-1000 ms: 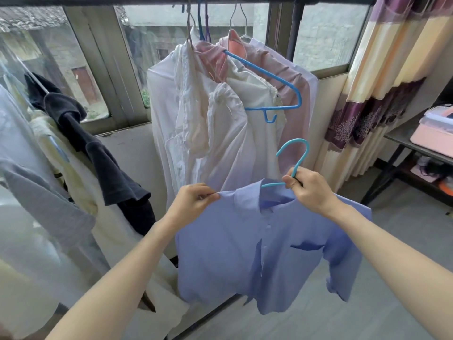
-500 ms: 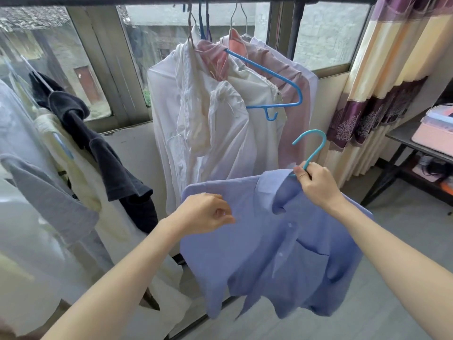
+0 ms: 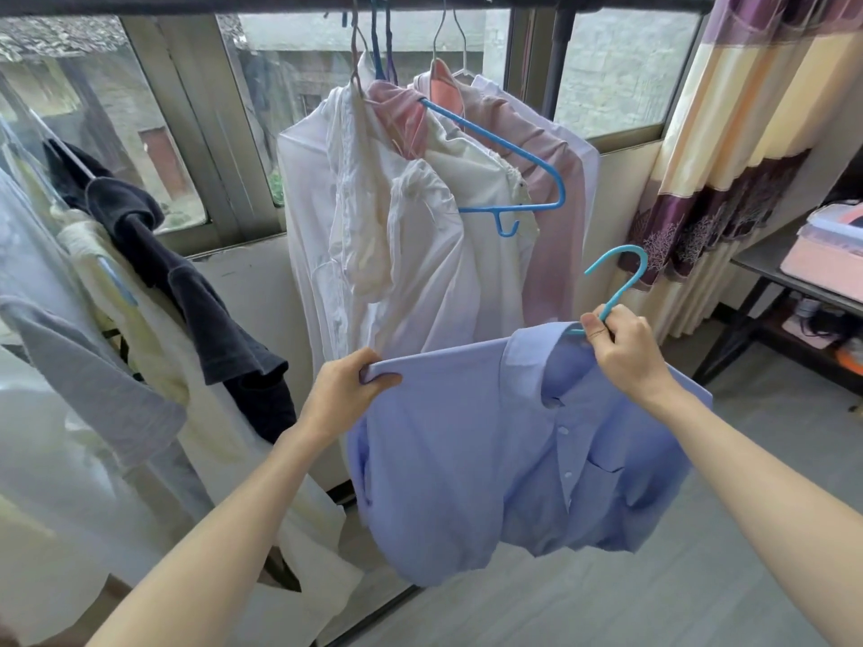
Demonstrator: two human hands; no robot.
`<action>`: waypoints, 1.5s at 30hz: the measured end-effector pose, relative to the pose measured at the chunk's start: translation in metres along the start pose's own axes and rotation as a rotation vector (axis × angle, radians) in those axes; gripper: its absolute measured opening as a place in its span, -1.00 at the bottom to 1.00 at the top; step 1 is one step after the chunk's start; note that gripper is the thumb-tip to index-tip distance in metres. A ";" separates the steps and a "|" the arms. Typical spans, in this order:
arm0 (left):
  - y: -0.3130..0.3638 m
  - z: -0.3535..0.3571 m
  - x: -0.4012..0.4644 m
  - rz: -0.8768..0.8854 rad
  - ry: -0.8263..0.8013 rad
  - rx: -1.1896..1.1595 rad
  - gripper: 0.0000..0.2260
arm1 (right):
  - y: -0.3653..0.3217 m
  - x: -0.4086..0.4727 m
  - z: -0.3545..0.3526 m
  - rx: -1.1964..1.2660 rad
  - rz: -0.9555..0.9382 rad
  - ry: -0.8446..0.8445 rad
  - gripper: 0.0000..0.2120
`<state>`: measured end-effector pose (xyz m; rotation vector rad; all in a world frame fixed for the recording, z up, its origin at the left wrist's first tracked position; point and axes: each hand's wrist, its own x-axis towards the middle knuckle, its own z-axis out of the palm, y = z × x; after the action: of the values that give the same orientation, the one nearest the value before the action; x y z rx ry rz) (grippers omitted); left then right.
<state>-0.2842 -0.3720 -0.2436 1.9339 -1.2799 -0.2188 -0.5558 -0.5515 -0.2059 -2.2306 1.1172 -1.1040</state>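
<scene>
Step in hand: seating the blue shirt (image 3: pixel 467 459) on its hanger (image 3: pixel 623 277), held in mid-air, near me, below the hung clothes (image 3: pixel 411 235). My left hand (image 3: pixel 348 389) pinches the shirt's shoulder edge. My right hand (image 3: pixel 621 347) grips the hanger's neck at the collar, fingers curled. Next, I judge: square the shoulder, then lift the hook to the far rail (image 3: pixel 583 1).

Smooth matt cloth shirt (image 3: pixel 467 441) on a glossy plastic hanger (image 3: pixel 621 282).
</scene>
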 end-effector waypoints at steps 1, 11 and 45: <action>-0.001 0.000 0.001 -0.002 0.042 -0.012 -0.76 | 0.002 0.001 -0.001 -0.030 -0.006 -0.007 -0.63; 0.006 0.002 0.008 0.181 0.291 0.112 -0.85 | 0.022 0.010 0.010 -0.166 0.034 -0.143 -0.71; 0.060 0.039 0.040 0.209 0.099 -0.062 -0.73 | 0.012 -0.010 0.000 -0.054 0.120 0.474 -0.61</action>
<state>-0.3281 -0.4362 -0.2172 1.7228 -1.3813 -0.0549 -0.5650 -0.5503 -0.2189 -1.9573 1.4567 -1.6157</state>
